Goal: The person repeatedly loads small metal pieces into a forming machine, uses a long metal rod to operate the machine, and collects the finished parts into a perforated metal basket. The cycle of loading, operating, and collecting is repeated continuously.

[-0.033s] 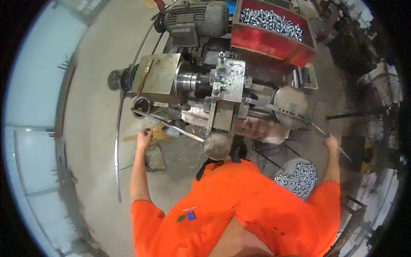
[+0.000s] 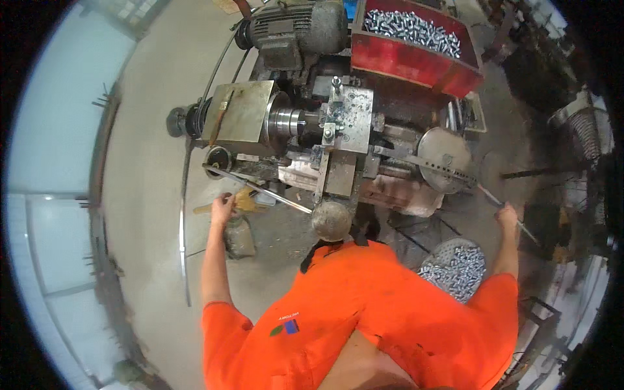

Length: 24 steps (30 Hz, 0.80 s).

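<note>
My right hand point(image 2: 506, 216) is closed around a metal rod point(image 2: 525, 232), which runs up to a flat bar with a row of holes point(image 2: 448, 171) over a round metal disc point(image 2: 444, 159). At the left, my left hand point(image 2: 224, 207) hovers below a long lever point(image 2: 260, 188), its fingers curled together. Whatever they may hold is too small to make out. Between my hands stands a greasy lathe-like machine with a steel spindle point(image 2: 286, 122) and a tool slide point(image 2: 351, 120) strewn with metal chips. A round metal cap point(image 2: 331, 221) sits close to my waist.
A red bin point(image 2: 416, 62) full of small metal parts stands at the back right, beside an electric motor point(image 2: 299, 29). Near my right elbow is a basket of similar parts point(image 2: 458, 270). A yellow brush point(image 2: 247, 200) lies beyond my left hand. A long bar point(image 2: 183, 240) stretches along the left.
The whole scene has shifted very slightly to the right in the picture. Both hands keep their places relative to the machine.
</note>
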Tool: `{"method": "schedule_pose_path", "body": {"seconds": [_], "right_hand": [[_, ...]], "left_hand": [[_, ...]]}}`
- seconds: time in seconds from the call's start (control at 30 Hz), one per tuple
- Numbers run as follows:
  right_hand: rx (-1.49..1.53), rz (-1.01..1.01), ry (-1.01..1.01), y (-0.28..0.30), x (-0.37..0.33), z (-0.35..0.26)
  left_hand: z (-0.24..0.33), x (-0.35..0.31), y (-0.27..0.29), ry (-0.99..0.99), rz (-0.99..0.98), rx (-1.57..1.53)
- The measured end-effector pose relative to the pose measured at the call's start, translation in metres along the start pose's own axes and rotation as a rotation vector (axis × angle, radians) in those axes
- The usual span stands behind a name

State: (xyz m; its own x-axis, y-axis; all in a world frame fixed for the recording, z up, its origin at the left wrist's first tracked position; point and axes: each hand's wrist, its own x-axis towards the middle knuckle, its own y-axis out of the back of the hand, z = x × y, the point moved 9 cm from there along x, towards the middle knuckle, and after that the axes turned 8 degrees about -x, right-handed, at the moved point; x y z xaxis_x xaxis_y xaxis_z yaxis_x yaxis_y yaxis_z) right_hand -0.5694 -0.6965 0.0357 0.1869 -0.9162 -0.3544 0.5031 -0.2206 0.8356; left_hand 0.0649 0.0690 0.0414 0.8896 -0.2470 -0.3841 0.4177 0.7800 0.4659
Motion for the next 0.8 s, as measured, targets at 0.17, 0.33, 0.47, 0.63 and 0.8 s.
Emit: {"method": "schedule_pose_path", "body": {"seconds": [0.17, 0.33, 0.47, 0.63, 0.8], "right_hand": [[0.087, 0.195, 0.025, -0.009, -0.02, 0.005], [0.199, 0.143, -0.115, -0.063, -0.104, 0.004], [0.474, 0.133, -0.106, -0.082, -0.209, -0.052], [1.001, 0.14, -0.152, -0.109, -0.262, -0.105], [1.25, 0.046, -0.148, -0.097, -0.278, -0.129]], "left_hand": [[0.018, -0.001, -0.031, 0.169, 0.115, -0.259], [0.019, 0.024, -0.068, 0.208, 0.313, -0.508], [0.009, 0.035, -0.07, -0.01, 0.624, -0.7], [0.002, 0.044, -0.067, 0.0, 0.712, -0.754], [0.021, 0.028, -0.069, 0.007, 0.748, -0.63]]}}
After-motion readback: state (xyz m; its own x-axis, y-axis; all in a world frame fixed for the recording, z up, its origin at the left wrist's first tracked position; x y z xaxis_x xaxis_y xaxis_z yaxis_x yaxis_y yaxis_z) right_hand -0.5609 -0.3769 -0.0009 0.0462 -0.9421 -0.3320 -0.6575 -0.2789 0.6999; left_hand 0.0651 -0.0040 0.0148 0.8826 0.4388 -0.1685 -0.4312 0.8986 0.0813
